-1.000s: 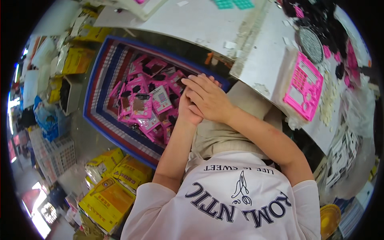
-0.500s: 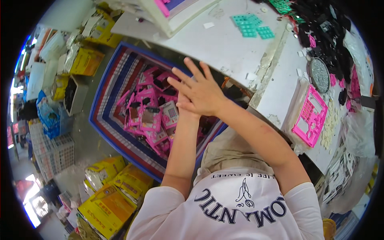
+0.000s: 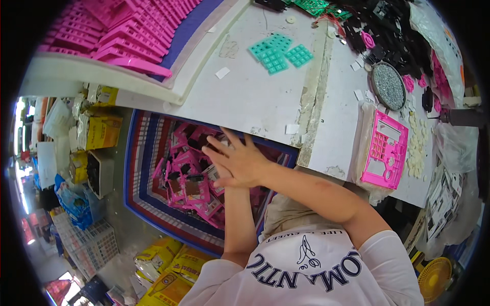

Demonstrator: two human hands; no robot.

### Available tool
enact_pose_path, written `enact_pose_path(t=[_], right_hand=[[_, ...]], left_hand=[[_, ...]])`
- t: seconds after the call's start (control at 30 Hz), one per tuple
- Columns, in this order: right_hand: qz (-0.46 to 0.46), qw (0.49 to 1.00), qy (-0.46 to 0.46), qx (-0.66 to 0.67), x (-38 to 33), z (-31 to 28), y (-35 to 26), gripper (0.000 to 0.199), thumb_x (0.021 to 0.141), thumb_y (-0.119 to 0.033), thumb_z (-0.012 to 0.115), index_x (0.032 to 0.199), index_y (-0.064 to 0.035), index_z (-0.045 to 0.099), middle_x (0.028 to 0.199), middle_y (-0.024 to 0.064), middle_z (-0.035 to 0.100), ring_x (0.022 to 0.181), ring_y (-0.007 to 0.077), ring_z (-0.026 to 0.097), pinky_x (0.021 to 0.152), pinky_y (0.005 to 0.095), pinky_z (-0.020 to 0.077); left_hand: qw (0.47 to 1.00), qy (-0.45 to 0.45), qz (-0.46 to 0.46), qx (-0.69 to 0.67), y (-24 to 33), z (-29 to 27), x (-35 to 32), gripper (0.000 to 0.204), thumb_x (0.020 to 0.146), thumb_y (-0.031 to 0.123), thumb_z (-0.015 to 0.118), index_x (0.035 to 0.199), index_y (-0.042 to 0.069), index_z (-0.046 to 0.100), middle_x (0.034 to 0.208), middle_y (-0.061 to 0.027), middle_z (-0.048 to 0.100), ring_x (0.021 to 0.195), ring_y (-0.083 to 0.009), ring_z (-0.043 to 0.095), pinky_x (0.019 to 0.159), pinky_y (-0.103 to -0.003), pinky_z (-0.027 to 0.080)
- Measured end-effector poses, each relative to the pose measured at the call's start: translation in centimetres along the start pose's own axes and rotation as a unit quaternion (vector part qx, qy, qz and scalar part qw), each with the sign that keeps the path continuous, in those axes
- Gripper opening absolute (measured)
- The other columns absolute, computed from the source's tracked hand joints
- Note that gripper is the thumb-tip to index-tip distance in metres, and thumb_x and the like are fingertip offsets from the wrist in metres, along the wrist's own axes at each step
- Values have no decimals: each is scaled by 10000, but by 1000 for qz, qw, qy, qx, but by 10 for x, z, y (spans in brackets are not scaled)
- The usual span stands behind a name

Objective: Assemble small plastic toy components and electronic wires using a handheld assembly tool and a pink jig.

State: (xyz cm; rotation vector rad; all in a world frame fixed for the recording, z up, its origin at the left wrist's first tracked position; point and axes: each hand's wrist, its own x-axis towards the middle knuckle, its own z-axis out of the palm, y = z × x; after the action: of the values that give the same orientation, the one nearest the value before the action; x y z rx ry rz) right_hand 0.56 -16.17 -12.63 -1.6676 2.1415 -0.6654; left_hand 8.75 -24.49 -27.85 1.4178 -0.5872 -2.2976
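Note:
My right hand (image 3: pixel 240 162) hovers with its fingers spread over a striped woven bag (image 3: pixel 143 188) on the floor beside the table. The bag holds several pink plastic frames (image 3: pixel 189 189), some with dark inserts. My left forearm (image 3: pixel 239 219) reaches up under the right hand. My left hand is almost wholly covered by the right one, so its grip is hidden. Nothing shows in the right hand's fingers. Both hands sit just below the white table's edge (image 3: pixel 265 130).
On the table lie a pink keypad frame (image 3: pixel 385 148), teal rubber keypads (image 3: pixel 278 51), a round dish of grey bits (image 3: pixel 388 85) and a pile of black parts (image 3: pixel 388 25). Stacked pink frames (image 3: pixel 138 30) sit at the top left. Yellow packs (image 3: pixel 163 262) and a white crate (image 3: pixel 87 245) crowd the floor.
My head has tilted toward the table, so more of its top shows. My right hand has spread its fingers and stays over the left hand above the bag.

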Motion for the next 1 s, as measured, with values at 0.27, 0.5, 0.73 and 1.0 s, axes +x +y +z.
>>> enact_pose_path(t=[0.27,0.5,0.73,1.0], right_hand=[[-43,992,117,34,-9,14,-6,937,841,-660,583,1549,-116,297,1623,158,216,1493,431,143,1147,690,136],[-65,969,180,156,-18,-4,-1,803,896,-523,618,1503,-60,367,1517,174,388,1399,417,327,1118,551,334],[74,808,73,581,-83,-86,-4,418,928,-244,669,1264,-4,603,1061,112,664,944,288,640,828,373,510],[60,807,120,576,-199,-145,6,391,929,-232,688,1245,-15,609,962,92,666,825,252,646,739,360,518]], left_hand=[[999,19,11,45,-3,-17,-6,306,996,316,483,1176,77,545,1084,-85,622,962,-220,609,825,-402,504],[987,-11,86,137,22,44,62,305,990,327,499,1167,84,548,1069,-73,624,950,-211,607,813,-393,500],[924,-40,188,332,52,132,196,304,984,337,515,1158,90,551,1054,-61,625,938,-202,605,801,-385,496],[875,-80,184,441,91,150,285,304,978,349,533,1147,98,555,1037,-48,627,925,-191,603,788,-375,491]])
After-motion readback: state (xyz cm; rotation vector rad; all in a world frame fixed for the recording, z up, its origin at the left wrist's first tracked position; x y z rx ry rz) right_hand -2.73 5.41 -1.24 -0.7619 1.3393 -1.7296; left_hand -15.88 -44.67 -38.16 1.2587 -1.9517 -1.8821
